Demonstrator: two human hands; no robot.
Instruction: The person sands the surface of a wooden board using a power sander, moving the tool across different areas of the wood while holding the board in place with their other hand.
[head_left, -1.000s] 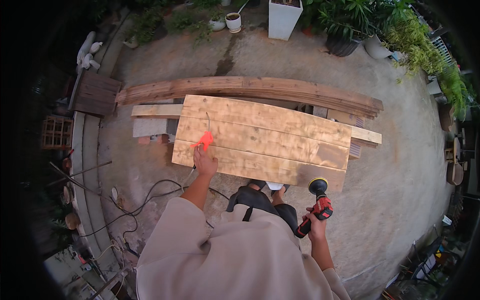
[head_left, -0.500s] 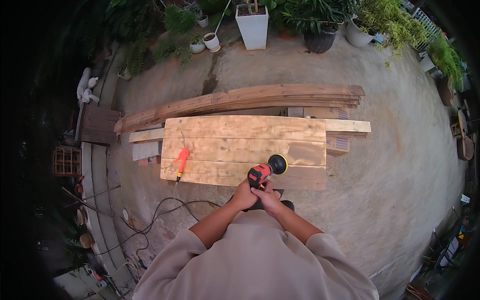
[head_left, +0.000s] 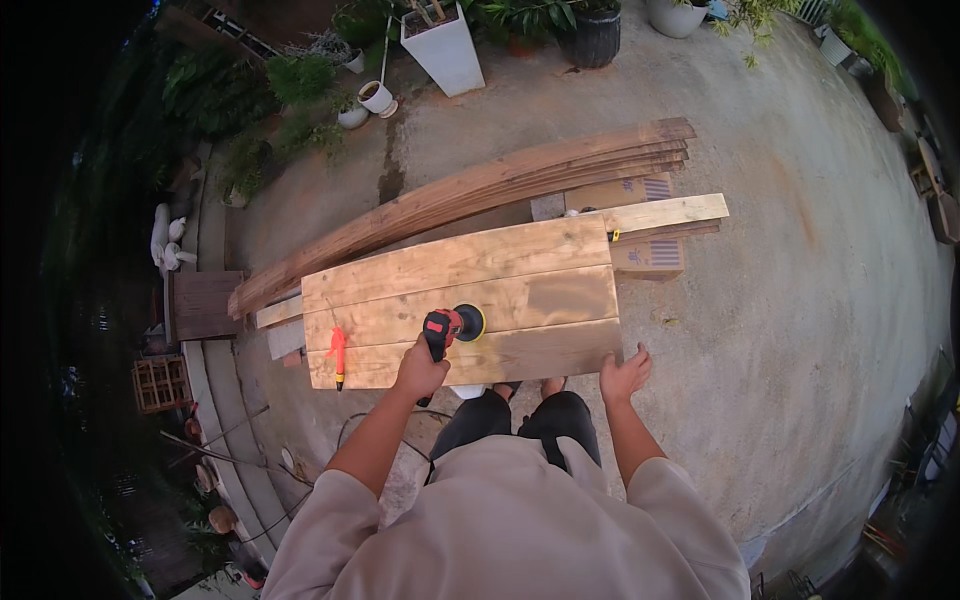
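My left hand (head_left: 421, 371) is wrapped round the handle of a red and black cordless sander (head_left: 441, 331), whose round, yellow-edged pad (head_left: 471, 322) meets the middle of a wooden plank panel (head_left: 400, 290). At the panel's near right corner is my right hand (head_left: 625, 375), its fingers apart and its thumb against the wood. Nothing shows in that palm. An orange air blow gun (head_left: 338, 353) lies toward the panel's left end. Darker wood shows at the panel's right part; the rest looks lighter.
Long brown boards (head_left: 440, 190) are stacked beyond the panel. A cardboard box (head_left: 648, 257) and a pale plank (head_left: 668, 212) stick out at its right. A black hose (head_left: 350, 425) lies on the concrete at the near left. Potted plants, among them a tall white planter (head_left: 443, 50), line the far side.
My hands have parted. The left has carried the sander leftward onto the panel's middle, and the right has left the tool for the near right corner. The view has shifted and tilted.
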